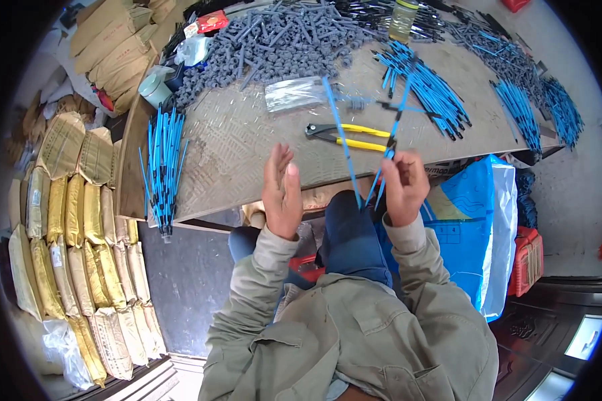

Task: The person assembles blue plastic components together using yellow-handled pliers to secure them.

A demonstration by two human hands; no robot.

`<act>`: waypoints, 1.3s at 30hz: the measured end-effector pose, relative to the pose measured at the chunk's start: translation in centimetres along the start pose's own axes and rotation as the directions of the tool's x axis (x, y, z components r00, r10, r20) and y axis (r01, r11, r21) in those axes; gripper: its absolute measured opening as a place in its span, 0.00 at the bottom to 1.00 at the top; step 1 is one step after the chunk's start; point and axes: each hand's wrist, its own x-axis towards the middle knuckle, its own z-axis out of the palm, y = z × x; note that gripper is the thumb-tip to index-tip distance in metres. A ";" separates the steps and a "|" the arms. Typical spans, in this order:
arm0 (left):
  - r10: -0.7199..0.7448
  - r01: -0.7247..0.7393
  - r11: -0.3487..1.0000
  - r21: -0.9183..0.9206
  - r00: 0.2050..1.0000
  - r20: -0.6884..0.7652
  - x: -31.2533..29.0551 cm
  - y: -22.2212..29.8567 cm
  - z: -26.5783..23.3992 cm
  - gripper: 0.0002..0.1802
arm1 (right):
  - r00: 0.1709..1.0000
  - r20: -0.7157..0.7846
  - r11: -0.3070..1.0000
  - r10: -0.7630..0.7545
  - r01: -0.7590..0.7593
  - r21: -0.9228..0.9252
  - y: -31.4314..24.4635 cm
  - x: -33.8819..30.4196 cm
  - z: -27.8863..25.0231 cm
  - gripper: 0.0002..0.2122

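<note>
My left hand (282,194) is raised off the table's front edge, palm turned inward, its fingers and thumb apart with nothing in them. In my right hand (406,188), thumb and fingers pinch a thin blue rod with black fittings (400,115), which slants up over the table. Between the hands a second blue rod (343,137) stands steeply, smeared by motion; whether it is joined to the held one I cannot tell. Behind them lie end-cutting pincers (354,136) with yellow handles. A clear packet of thin pale pins (294,94) rests farther back.
Grey plastic plugs (274,47) are heaped at the back of the table (227,150). Bundles of blue rods lie left (164,160), right (425,87) and far right (518,113). A bottle (403,20) stands behind. Sacks (80,247) are stacked left; a blue bag (471,227) stands right.
</note>
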 end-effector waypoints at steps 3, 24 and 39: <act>-0.014 0.010 0.992 -0.127 0.999 -0.030 0.1 0.6 0.6 0.24 | 0.965 0.215 0.988 0.149 -0.154 0.006 1.2 -2.1 1.0 0.06; 0.657 -0.444 0.511 0.736 0.754 -0.002 1.6 3.8 0.3 0.12 | 0.910 0.414 0.992 0.013 0.039 -0.117 -1.0 -1.7 3.1 0.06; -0.329 0.151 0.764 -0.628 0.928 -0.177 -2.5 2.5 -6.2 0.14 | 0.663 0.664 0.213 0.346 0.634 -0.744 7.7 16.8 1.4 0.12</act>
